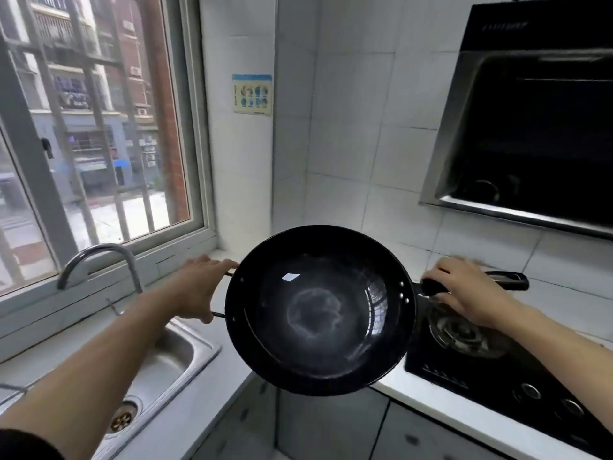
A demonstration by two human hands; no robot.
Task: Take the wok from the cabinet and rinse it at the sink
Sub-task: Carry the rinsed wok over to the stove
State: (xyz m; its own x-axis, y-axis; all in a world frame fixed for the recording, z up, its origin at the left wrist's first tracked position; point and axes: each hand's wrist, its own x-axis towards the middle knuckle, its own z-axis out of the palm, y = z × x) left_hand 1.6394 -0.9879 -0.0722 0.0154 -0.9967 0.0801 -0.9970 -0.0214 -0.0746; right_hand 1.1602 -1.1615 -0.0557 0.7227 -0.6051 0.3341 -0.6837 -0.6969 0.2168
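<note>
In the head view, a black wok (320, 308) is held level in mid-air at the centre of the frame, over the corner where the worktop (464, 413) turns, between the steel sink (172, 356) at the lower left and the gas stove (497, 370) at the lower right. The left hand (195, 287) curls its fingers (212, 260) round the small wire loop handle on the wok's left rim; the right hand (464, 290) wraps over the long black handle (491, 280), near where it joins the bowl. The wok looks like stiff, dark metal, probably fairly heavy and lopsided toward the bowl, so this two-point hold seems sensible: the long handle to steer, the loop to carry weight. The inside shines and carries a pale ring at the bottom; whether it is wet cannot be told, but once rinsed it would likely turn slippery, and the thin loop could bite into the hand. The curved faucet (99, 260) stands at the left, well apart from the wok, with no water seen running.
</note>
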